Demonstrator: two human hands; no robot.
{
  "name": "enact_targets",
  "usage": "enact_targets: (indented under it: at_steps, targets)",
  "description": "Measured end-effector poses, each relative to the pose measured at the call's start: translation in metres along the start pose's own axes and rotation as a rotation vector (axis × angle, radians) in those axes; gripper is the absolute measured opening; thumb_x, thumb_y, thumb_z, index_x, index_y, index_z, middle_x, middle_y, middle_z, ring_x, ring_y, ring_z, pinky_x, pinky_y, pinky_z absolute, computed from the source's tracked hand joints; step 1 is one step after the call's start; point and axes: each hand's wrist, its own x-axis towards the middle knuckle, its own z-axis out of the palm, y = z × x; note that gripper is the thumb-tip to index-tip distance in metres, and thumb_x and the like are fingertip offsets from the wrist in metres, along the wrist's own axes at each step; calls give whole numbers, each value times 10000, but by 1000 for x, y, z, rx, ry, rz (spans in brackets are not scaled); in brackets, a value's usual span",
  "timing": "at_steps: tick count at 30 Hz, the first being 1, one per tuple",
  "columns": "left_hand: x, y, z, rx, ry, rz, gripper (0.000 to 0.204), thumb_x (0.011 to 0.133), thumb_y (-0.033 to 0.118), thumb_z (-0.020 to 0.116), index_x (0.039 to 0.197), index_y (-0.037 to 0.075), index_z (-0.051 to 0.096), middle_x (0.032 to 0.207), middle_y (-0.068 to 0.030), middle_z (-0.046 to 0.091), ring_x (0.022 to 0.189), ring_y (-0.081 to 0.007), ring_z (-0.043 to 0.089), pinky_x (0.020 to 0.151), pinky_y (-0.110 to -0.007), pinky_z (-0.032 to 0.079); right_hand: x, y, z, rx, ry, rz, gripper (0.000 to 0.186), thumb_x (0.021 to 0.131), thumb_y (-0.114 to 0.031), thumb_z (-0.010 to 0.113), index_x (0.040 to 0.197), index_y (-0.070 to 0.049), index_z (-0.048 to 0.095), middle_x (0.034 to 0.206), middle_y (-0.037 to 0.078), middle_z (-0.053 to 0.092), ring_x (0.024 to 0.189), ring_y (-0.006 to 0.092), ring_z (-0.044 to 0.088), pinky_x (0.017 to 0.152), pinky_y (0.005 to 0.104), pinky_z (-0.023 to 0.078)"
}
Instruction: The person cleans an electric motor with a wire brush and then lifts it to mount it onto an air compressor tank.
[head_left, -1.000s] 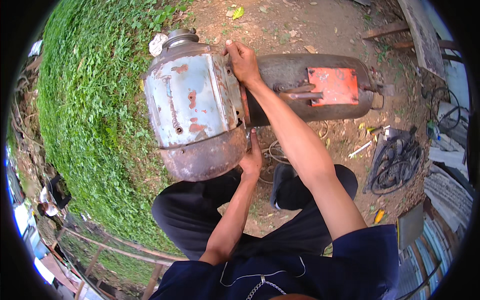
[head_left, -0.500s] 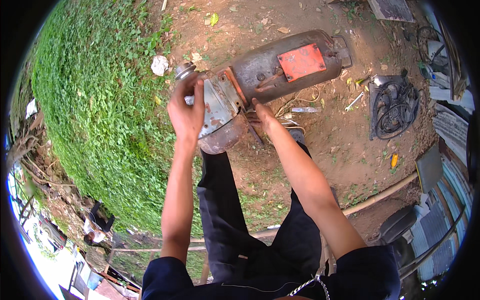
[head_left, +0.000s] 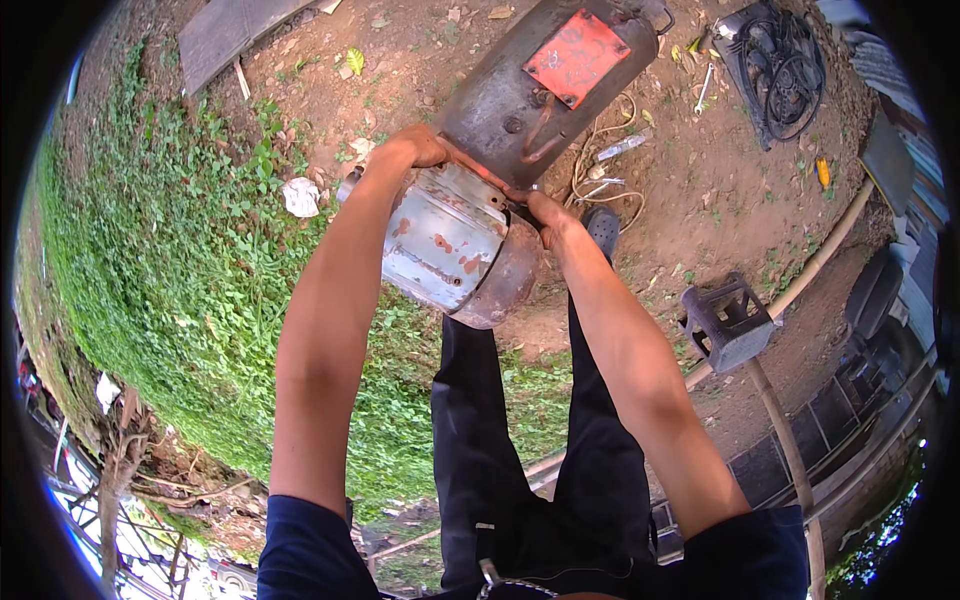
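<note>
A grey-painted electric motor (head_left: 440,240) with patches of rust and a rusty rounded end cover (head_left: 505,275) is in front of my legs. Its orange-edged base lies along a dark, rusty metal tank (head_left: 510,105). My left hand (head_left: 412,148) curls over the base edge at the motor's far left corner, beside the tank. At the opposite corner, close to the end cover, my right hand (head_left: 550,215) grips the same edge. The fingertips of both hands are partly hidden. An orange-red plate (head_left: 577,58) sits on the tank's side.
Thin cable (head_left: 640,205), a clear plastic piece (head_left: 622,147) and a wrench (head_left: 705,88) lie on the dirt to the right. Farther off are coiled black cables (head_left: 785,75) and a yellow object (head_left: 823,172). A rusty metal stand (head_left: 728,322) is near a bamboo pole (head_left: 825,250).
My left hand has shifted from the motor's pulley end to the base edge by the tank. My right hand stays near its corner. The view has turned, and the motor and tank appear more tilted.
</note>
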Motion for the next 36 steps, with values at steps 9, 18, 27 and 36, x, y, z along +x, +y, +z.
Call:
enact_targets:
  at_steps: [9,18,27,36]
  targets:
    - [32,-28,10,-251,-119,-16,669,684,445,809,1158,-5,669,1253,-199,617,1191,-314,573,990,-390,443,4,1,8,-71,119,-80,224,929,-201,619,1017,5,619,824,86,682,616,170,661,514,311,583]
    - [21,-23,8,-321,-85,-41,636,683,488,818,1015,-44,713,1141,-212,665,1087,-301,616,933,-371,459,10,4,3,-62,164,-57,268,923,-202,639,1070,21,623,892,104,687,724,213,660,648,333,571]
    - [19,-14,3,-228,-51,-91,592,720,409,796,1132,1,683,1191,-193,653,1114,-306,621,949,-383,465,4,3,6,-423,98,-190,420,977,-282,527,1246,40,555,1115,130,646,925,187,633,777,334,541]
    - [15,-19,5,-176,63,-35,640,709,509,760,1026,-44,701,1127,-247,659,1067,-342,635,898,-406,478,-37,-16,28,-596,-10,-64,509,1000,-360,425,1319,30,504,1298,161,561,1141,241,571,920,368,488]
